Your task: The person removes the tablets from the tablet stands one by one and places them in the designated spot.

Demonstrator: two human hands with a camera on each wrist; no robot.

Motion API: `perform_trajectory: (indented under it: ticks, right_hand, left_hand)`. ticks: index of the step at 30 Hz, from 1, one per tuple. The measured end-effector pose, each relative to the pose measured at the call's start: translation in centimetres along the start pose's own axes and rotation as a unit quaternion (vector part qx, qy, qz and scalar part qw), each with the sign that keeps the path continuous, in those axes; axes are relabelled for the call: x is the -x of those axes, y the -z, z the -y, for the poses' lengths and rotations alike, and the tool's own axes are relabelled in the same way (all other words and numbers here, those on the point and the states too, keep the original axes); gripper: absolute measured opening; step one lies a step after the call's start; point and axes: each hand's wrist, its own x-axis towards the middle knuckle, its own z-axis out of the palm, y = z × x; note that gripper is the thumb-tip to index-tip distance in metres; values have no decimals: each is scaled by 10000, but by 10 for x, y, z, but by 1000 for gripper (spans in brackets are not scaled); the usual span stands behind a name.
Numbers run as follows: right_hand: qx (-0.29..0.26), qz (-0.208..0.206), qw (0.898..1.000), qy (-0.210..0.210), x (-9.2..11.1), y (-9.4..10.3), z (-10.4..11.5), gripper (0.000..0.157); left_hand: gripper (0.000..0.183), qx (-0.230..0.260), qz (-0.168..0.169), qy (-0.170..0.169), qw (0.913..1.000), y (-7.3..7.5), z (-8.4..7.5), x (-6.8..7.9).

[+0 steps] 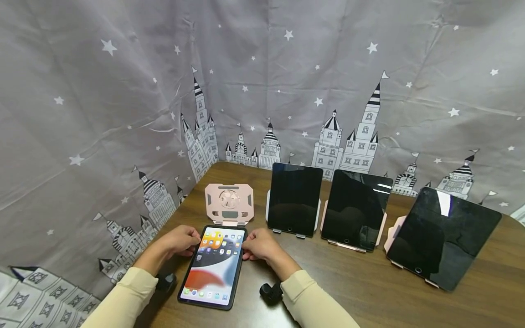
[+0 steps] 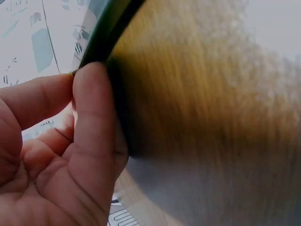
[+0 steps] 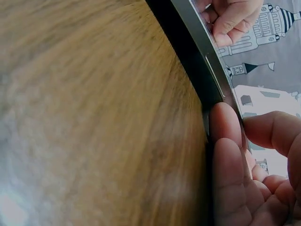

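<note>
Your tablet with the bright screen, flat on the desk

The tablet (image 1: 214,266) you are holding is a thin black rectangle with round corners, and its screen is switched on. You can see small app pictures in rows near the top, more in a row along the bottom, and a big picture of orange, red, white and dark grey shapes behind them. It lies face up on the brown wooden desk (image 1: 369,291), long way pointing away from you, leaning a little to one side. Its far short edge sits just in front of the pink stand (image 1: 229,203). Up close, its edge (image 3: 197,61) looks dark and slim.
</note>
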Motion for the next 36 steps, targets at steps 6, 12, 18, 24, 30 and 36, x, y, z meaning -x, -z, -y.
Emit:
perform_trajectory:
  ticks: [6,12,18,24,30,36]
  right_hand:
    - [76,-54,10000,-33,-2,-1,-1,15]
    - [42,-70,10000,-43,-1,-1,-5,16]
    - [18,-108,9999,-40,0,0,-4,15]
    - [60,-132,9999,-24,-1,0,1,16]
    - [472,-171,9987,-105,1,-2,3,21]
    - [600,-199,9980,-91,1,-2,5,21]
  left_hand:
    - [6,-59,63,-47,10000,0,2,-2]
    - [9,-160,21,-39,9999,-4,5,-4]
    - [10,-313,61,30,9995,-4,2,-5]
    - [8,-432,88,112,9990,0,-1,-7]
    - [10,-369,185,9,9991,-1,-1,-5]
    - [11,-360,161,-50,9992,0,-1,-5]
